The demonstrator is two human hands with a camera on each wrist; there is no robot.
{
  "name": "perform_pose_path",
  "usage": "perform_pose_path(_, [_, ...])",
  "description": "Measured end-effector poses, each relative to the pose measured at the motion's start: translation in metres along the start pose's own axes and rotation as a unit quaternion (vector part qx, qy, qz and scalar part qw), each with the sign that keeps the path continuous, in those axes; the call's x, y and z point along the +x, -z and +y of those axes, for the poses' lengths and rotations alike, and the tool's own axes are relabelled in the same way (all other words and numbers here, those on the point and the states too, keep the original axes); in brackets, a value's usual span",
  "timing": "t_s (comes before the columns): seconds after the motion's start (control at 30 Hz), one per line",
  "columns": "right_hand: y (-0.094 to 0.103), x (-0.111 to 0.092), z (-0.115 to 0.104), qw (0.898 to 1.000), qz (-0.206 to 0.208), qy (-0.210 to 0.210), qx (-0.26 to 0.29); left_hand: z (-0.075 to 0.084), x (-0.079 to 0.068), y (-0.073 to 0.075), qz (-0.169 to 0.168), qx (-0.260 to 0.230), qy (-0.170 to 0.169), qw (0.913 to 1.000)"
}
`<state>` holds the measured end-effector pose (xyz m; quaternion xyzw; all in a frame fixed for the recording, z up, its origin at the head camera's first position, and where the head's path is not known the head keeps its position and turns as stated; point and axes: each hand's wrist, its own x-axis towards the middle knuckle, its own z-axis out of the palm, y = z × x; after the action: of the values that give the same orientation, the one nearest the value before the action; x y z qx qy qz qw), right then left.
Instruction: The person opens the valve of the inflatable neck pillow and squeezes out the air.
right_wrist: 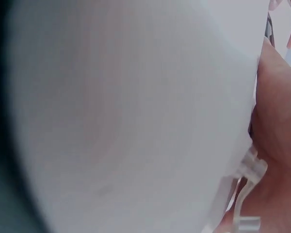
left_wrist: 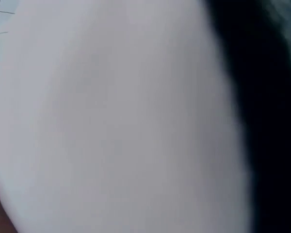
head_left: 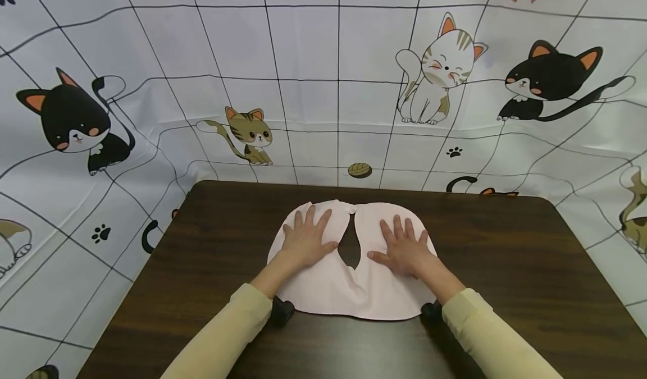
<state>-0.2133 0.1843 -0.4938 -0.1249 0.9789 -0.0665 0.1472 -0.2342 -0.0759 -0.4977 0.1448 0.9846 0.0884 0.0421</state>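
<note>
A pale pink cloth piece (head_left: 354, 292) with rounded lobes lies spread on the dark wooden table (head_left: 505, 266). A teardrop-shaped gap in its middle shows the wood. On its left lobe rests my left hand (head_left: 305, 240), palm down, fingers spread. My right hand (head_left: 406, 250) lies likewise on the right lobe, its fingers straight. Close up, the cloth (left_wrist: 121, 116) fills most of the left wrist view, out of focus. The right wrist view also shows blurred cloth (right_wrist: 136, 111), with part of my right hand (right_wrist: 281, 116) at the right edge.
Behind the table hangs a white sheet (head_left: 308, 48) with a black grid and cartoon cats. Black wrist devices (head_left: 281, 311) sit under both wrists, at the cloth's near corners. A clear plastic piece (right_wrist: 252, 167) shows beside my right hand.
</note>
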Motion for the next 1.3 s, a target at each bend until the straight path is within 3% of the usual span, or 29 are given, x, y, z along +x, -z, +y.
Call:
perform_pose_path(0.37, [0.005,-0.009,0.01,0.999,0.03,0.035,0.029,-0.003,-0.008,0.013,-0.001,-0.023,-0.018,0.9996])
perform_pose_path(0.6, [0.008,-0.017,0.016,0.998,0.038,0.031,0.038,0.001,-0.017,0.02,0.019,-0.015,-0.023,0.9994])
perform_pose_path(0.83, [0.003,-0.025,0.019,0.996,0.073,0.041,0.043,0.007,-0.033,0.032,0.05,-0.01,-0.034,0.9981])
perform_pose_path(0.93, [-0.002,-0.032,0.018,0.994,0.085,0.046,0.05,0.009,-0.042,0.031,0.063,-0.016,-0.041,0.997])
perform_pose_path(1.13, [-0.015,-0.042,0.012,0.993,0.09,0.065,0.045,0.012,-0.056,0.025,0.051,-0.043,-0.033,0.9972])
perform_pose_path(1.3, [-0.022,-0.046,0.008,0.993,0.086,0.074,0.023,0.015,-0.06,0.018,0.038,-0.035,-0.03,0.9982])
